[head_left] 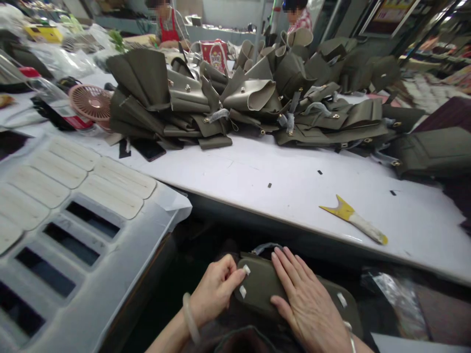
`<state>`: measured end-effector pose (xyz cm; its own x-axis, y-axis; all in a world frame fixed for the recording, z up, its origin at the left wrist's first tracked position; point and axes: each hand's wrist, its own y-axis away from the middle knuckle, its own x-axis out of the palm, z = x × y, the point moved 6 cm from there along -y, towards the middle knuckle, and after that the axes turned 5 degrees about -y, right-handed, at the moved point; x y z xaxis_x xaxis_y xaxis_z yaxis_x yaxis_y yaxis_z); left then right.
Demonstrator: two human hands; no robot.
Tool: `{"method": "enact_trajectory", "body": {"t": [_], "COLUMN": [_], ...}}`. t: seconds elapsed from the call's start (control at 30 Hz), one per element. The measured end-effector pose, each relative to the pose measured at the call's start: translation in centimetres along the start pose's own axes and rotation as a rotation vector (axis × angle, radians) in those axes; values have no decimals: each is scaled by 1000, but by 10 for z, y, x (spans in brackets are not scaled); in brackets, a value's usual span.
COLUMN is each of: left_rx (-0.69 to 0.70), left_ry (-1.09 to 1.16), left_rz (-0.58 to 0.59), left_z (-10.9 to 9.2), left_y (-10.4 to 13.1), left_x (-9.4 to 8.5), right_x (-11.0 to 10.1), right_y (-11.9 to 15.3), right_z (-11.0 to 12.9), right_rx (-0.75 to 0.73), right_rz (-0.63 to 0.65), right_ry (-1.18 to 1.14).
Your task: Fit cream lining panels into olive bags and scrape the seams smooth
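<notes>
An olive-green handbag (259,282) rests at my lap below the table edge, its flat base facing up. Small white pieces (243,292) sit near the corners of that base, and a plastic-wrapped handle (267,247) sticks out on its far side. My left hand (221,284) grips the bag's left end, fingers curled and thumb against one white piece. Flat across the middle of the base lies my right hand (305,294), fingers stretched out. A bracelet circles my left wrist.
Many olive bag parts (253,93) are heaped along the white table (235,166). A yellow-ended tool (355,218) lies at right. Left are pale oval panels (117,181) on a plastic-covered stand (136,250) and a pink fan (91,103). Two people work beyond.
</notes>
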<state>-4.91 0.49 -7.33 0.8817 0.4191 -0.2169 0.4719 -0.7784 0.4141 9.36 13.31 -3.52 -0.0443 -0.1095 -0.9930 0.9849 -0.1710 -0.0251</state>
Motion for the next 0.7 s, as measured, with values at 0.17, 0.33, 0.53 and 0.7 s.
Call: {"method": "enact_trajectory", "body": {"t": [0.17,0.33,0.53,0.7], "left_rx": [23,54,230,1000], "left_ry": [74,56,-367,-989], "left_rz": [-17,-87,-359,-705], "left_z": [9,11,-24,-70], "left_y": [2,3,19,14], "left_x": [2,-2,-14,31], "right_x": [3,6,10,31], "right_y": [-21,-46,-43,-51], "right_z": [22,48,49,31], "right_rx": [-20,-63,-93,-121], "right_rz": [61,91,-8,-164], "right_ry": [-46,-164,-257,-216]}}
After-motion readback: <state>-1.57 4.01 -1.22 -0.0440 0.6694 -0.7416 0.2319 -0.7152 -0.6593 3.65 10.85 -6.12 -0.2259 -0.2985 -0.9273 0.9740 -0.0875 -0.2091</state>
